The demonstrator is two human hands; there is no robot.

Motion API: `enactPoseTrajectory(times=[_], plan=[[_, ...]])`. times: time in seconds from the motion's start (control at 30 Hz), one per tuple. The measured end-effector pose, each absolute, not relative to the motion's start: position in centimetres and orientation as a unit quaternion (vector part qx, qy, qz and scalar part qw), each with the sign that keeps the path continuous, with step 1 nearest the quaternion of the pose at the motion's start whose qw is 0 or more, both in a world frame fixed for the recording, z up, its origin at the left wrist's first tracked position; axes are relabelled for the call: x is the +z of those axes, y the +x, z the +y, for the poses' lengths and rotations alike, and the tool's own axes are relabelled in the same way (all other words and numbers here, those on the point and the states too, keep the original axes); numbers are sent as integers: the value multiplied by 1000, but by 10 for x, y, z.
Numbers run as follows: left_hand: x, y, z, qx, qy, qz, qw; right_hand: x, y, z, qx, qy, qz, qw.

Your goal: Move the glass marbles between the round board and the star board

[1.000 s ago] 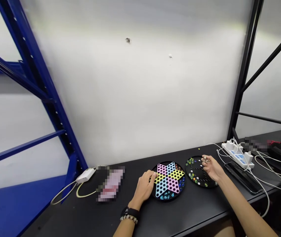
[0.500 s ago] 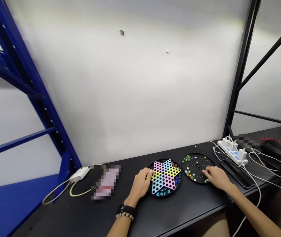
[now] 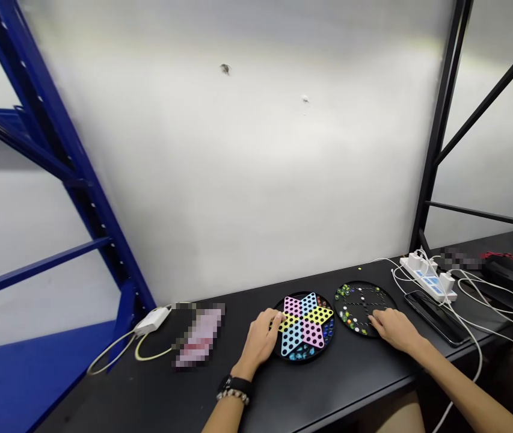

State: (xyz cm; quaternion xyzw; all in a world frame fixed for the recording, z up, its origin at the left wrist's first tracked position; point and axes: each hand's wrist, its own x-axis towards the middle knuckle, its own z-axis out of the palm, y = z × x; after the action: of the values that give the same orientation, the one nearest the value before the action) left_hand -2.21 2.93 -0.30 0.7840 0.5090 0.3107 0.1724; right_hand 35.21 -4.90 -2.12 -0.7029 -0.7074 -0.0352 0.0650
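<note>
A round black board with a coloured star of holes point(image 3: 307, 325) lies on the black table point(image 3: 157, 391). My left hand point(image 3: 263, 340) rests on its left edge, fingers curled against the rim. To its right sits a round black tray point(image 3: 359, 299) with several coloured marbles scattered in it. My right hand point(image 3: 394, 329) lies palm down on the near right rim of that tray, fingertips among the marbles; whether it pinches one is hidden.
A white power strip point(image 3: 427, 278) with tangled white cables and a dark phone point(image 3: 436, 308) lie right of the tray. A white charger point(image 3: 151, 321) with a looped cable and a pink blurred object point(image 3: 199, 337) lie at left. Blue shelving point(image 3: 49, 156) stands at left, a black frame point(image 3: 436, 138) at right.
My right hand has come down from the far side of the marble tray to its near right rim. My left hand has stayed on the star board's edge. The view has shifted slightly.
</note>
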Motion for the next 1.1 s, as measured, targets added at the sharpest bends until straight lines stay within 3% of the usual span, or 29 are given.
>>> enactPoseTrajectory(times=[0.17,0.27,0.4,0.5,0.6,0.8,0.9,1.1], plan=[[-4,-23,29,314,784,509,168,-21,352,-45,14,-693,-713,104],[-3,-23,29,311,784,510,169,-19,355,-34,153,-664,-688,250],[-2,-22,28,309,787,506,172,-10,348,-11,433,-571,-477,508],[-1,-22,26,307,785,510,174,-6,331,6,518,-519,-370,571],[0,-23,26,307,784,511,172,-7,306,19,461,-572,-449,509],[-2,-24,26,297,786,515,172,-4,270,24,154,-670,-690,226],[-2,-23,26,294,786,514,177,-1,269,19,133,-669,-714,158],[-2,-22,27,296,787,511,178,3,285,12,176,-634,-742,132]])
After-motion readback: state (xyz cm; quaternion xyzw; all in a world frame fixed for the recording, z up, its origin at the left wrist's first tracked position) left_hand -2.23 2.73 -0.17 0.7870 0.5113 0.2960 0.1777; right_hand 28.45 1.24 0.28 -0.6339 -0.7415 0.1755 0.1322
